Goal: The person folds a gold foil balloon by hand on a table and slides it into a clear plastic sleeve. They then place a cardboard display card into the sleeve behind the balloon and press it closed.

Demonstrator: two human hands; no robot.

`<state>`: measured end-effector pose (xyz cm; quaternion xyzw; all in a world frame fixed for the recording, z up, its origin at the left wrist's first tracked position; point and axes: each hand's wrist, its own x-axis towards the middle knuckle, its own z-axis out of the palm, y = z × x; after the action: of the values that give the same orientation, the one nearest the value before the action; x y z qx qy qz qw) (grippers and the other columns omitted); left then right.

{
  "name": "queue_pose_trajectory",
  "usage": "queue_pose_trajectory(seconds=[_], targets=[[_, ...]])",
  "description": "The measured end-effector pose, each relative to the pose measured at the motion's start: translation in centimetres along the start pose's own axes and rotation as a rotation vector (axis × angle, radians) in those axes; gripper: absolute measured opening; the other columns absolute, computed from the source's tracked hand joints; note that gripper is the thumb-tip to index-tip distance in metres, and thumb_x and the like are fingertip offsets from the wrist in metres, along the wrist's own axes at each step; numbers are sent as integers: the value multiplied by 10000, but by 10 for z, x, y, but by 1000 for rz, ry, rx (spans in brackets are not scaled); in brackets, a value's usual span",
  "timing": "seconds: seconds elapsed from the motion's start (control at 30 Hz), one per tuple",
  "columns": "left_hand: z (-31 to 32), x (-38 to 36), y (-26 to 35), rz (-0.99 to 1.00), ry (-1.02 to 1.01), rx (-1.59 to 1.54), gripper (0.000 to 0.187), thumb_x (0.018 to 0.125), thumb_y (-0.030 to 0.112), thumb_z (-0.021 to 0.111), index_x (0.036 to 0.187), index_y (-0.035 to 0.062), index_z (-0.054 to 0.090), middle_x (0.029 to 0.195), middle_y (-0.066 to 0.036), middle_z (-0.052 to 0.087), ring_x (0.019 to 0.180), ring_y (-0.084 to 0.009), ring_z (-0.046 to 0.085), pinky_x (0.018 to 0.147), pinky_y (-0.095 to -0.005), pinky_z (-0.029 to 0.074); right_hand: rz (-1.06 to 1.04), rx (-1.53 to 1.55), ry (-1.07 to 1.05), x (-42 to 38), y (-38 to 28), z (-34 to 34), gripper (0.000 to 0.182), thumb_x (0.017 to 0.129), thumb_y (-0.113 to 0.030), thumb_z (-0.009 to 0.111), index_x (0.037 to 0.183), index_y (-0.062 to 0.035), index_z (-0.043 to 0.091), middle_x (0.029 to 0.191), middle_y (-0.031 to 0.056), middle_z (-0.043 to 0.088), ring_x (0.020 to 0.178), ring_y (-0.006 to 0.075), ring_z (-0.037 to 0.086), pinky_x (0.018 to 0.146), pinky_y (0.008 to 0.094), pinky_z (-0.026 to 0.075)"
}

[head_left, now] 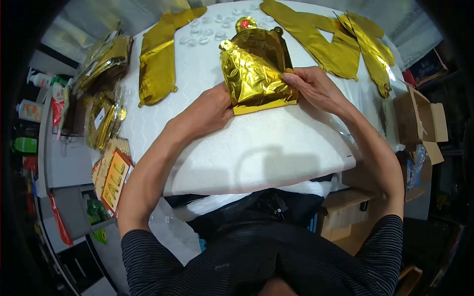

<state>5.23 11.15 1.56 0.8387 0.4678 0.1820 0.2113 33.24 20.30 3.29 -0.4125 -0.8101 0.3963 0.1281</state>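
A shiny gold foil balloon (256, 81), flat and folded, is held upright above the white tablecloth, its lower edge facing me. My left hand (215, 106) is closed on its lower left edge, with the fingertips partly hidden behind the foil. On the right edge, my right hand (316, 89) pinches the foil between thumb and fingers. Just behind the held balloon lies a small gold roll (245, 23) with a red centre. Flat gold foil balloons lie on both sides: a long one (158, 64) to the left and a wider one (316, 37) to the right.
Clear round pieces (202, 33) are scattered at the back of the white table (256, 153). Plastic packs of gold foil (106, 56) and a card reading "FALL" (117, 180) sit at the left. Another gold balloon (370, 54) and an open cardboard box (419, 118) are at right.
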Motion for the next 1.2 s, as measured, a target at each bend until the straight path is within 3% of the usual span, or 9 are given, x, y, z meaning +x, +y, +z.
queue_pose_trajectory(seconds=[0.2, 0.4, 0.47, 0.5, 0.57, 0.77, 0.83, 1.0, 1.2], targets=[[-1, -1, -4, -9, -15, 31, 342, 934, 35, 588, 1273, 33, 624, 1251, -242, 614, 1137, -425, 628, 1016, -473, 523, 0, -25, 60, 17, 6, 4, 409, 1089, -348, 553, 1035, 16, 731, 784, -14, 663, 721, 58, 547, 674, 255, 469], [-4, -1, -3, 91, 62, 48, 366, 923, 34, 612, 1289, 23, 621, 1297, -225, 590, 1201, -401, 597, 1036, -458, 518, 82, 70, 8, 24, 4, 4, 421, 1083, -374, 559, 964, -10, 736, 676, -36, 602, 606, 52, 513, 573, 274, 438], [-3, -2, -6, 74, 65, 36, 377, 922, 37, 624, 1299, 20, 617, 1304, -219, 586, 1213, -396, 589, 1041, -456, 516, 80, 78, -7, 25, 3, 3, 433, 1065, -345, 557, 971, 41, 730, 600, 63, 580, 540, 125, 519, 554, 346, 444], [-2, -3, -8, 73, 88, 45, 388, 921, 45, 640, 1307, 23, 615, 1308, -219, 588, 1237, -399, 581, 1053, -458, 507, 85, 82, -9, 26, 4, 4, 433, 1065, -345, 557, 971, 41, 730, 600, 63, 580, 540, 125, 519, 554, 346, 444], [-2, -4, -10, 75, 107, 53, 399, 920, 53, 656, 1316, 26, 613, 1311, -218, 590, 1261, -402, 572, 1066, -461, 497, 43, -33, 19, 29, 5, 4, 461, 1079, -393, 561, 849, -18, 699, 600, -24, 539, 536, 63, 467, 510, 291, 401], [-3, -10, -14, 48, 124, 20, 357, 936, 25, 633, 1292, 4, 607, 1360, -218, 598, 1330, -404, 527, 1208, -474, 384, 70, 2, 23, 28, 3, 5, 463, 1086, -372, 545, 830, -6, 669, 578, -16, 523, 519, 74, 474, 510, 305, 408], [-7, -11, -9, 64, 155, 16, 327, 952, 16, 610, 1279, -7, 608, 1375, -211, 596, 1321, -406, 528, 1239, -477, 341, 83, 3, 30, 31, 6, 6, 453, 1082, -357, 547, 841, 10, 657, 592, 4, 532, 539, 97, 521, 530, 326, 425], [-5, -14, -10, 33, 124, 66, 315, 960, 21, 610, 1273, -10, 612, 1385, -204, 593, 1342, -397, 520, 1238, -476, 340, -114, -166, 148, 34, 9, 9, 415, 1062, -316, 560, 908, 53, 668, 653, 119, 601, 582, 194, 573, 604, 383, 463], [-6, -12, -10, 26, 106, 107, 314, 965, 20, 610, 1277, -10, 614, 1400, -198, 587, 1353, -393, 520, 1224, -471, 360, -91, -168, 193, 35, 9, 13, 396, 1069, -300, 538, 999, 41, 725, 649, 133, 632, 561, 209, 596, 618, 394, 490]])
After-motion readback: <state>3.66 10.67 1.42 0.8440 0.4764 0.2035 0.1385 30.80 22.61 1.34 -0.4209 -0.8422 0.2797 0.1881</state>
